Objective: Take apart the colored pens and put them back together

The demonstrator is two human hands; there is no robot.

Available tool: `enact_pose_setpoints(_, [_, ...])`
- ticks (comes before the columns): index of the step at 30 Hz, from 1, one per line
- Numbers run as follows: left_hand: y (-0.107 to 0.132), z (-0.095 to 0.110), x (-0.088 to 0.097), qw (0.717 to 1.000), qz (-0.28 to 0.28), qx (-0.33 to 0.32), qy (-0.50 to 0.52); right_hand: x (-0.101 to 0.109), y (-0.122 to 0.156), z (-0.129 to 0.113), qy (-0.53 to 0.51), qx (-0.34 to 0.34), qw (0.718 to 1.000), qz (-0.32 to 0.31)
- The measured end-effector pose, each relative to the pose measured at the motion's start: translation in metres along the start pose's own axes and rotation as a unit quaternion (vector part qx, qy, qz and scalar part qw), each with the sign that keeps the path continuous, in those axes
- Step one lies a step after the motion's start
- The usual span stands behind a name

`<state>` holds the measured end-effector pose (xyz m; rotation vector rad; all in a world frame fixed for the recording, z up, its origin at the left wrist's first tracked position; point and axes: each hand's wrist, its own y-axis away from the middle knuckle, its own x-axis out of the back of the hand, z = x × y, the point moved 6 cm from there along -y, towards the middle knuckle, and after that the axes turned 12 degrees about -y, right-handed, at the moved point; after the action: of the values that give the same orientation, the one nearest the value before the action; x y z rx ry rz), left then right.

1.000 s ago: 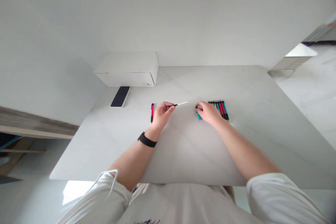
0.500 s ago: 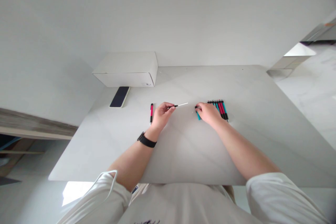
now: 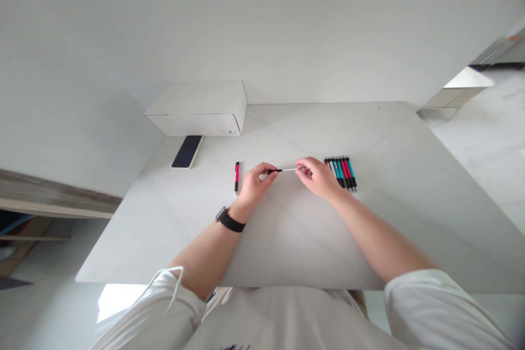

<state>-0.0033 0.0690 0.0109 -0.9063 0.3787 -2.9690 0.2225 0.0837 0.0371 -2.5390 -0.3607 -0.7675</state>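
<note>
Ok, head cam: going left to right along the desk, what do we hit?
Black-screened smartphone in a pale case → red-and-black pen → left hand → slim black-and-white pen part → right hand → row of red, teal and black pens

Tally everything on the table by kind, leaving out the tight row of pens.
Pens: 1, red-and-black pen
Rods: 1, thin black-and-white rod in the left hand
Phones: 1, phone
Boxes: 1, white cardboard box
Total: 4
</note>
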Motion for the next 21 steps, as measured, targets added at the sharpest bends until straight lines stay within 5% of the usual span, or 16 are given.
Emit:
enact_pose_setpoints(9, [0.0031,0.0063,-0.004,0.997,-0.036,-0.019,-0.069,-0.0031,0.0022,-0.0018,0.009,0.02,1.0,-0.002])
enact_pose_setpoints(21, [0.0026,0.004,-0.0089,0.998,-0.045,-0.019,-0.044,-0.0092,0.0033,-0.0028,0.005,-0.039,0.998,-0.043])
